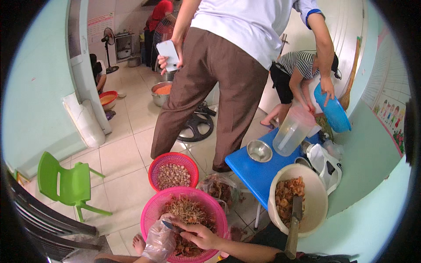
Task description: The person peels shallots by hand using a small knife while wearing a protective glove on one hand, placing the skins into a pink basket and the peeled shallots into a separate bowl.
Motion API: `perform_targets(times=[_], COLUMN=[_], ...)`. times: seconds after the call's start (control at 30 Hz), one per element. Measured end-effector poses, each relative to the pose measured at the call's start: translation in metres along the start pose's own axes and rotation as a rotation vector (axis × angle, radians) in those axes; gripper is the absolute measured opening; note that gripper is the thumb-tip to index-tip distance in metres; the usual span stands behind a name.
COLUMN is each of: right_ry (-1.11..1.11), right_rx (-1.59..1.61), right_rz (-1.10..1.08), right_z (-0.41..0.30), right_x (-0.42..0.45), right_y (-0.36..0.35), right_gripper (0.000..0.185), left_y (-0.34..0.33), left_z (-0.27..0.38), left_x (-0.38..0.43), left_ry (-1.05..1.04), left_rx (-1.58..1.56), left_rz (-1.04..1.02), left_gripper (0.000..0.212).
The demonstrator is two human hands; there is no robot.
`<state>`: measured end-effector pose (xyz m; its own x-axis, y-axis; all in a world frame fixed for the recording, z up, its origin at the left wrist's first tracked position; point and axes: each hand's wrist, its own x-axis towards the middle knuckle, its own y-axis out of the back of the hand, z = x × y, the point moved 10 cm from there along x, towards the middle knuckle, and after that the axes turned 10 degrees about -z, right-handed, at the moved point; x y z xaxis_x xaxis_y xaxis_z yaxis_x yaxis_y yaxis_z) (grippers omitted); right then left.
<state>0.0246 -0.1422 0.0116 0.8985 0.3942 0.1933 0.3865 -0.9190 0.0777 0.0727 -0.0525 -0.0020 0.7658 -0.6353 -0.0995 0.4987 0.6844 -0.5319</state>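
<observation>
My left hand, in a clear plastic glove, is over a pink plastic colander. My right hand is bare and meets it from the right. A small knife with a dark blade extends from my right fingers against the glove; its handle is hidden. Whether the gloved fingers pinch anything is hidden too. Below both hands, the colander holds small bulbs with dry, stringy roots, which look like shallots, and reddish skins. Just beyond stands a red basket of peeled bulbs.
A plastic bag of skins lies beside the colander. On my right, a cleaver rests across a cream bucket of scraps beside a blue table. A person stands close ahead, holding a phone and a blue basin. A green chair stands left.
</observation>
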Motion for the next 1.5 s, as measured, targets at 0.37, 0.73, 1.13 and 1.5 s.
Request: perform_targets(times=[0.37, 0.73, 1.13, 1.5], right_ry=[-0.302, -0.324, 0.19, 0.144], right_rx=[0.177, 1.071, -0.335, -0.673], right_rz=[0.208, 0.098, 0.23, 0.164], right_z=[0.041, 0.021, -0.05, -0.051], right_x=[-0.02, -0.009, 0.005, -0.012], right_y=[-0.008, -0.035, -0.001, 0.01], right_gripper=[0.043, 0.016, 0.042, 0.036], left_y=[-0.011, -0.002, 0.014, -0.045], left_z=[0.03, 0.048, 0.01, 0.086], left_x=[-0.022, -0.014, -0.017, -0.045], left_ry=[-0.047, -0.386, -0.015, -0.336], left_rx=[0.286, 0.745, 0.039, 1.104], left_rz=[0.036, -0.004, -0.023, -0.23], left_gripper=[0.05, 0.025, 0.025, 0.03])
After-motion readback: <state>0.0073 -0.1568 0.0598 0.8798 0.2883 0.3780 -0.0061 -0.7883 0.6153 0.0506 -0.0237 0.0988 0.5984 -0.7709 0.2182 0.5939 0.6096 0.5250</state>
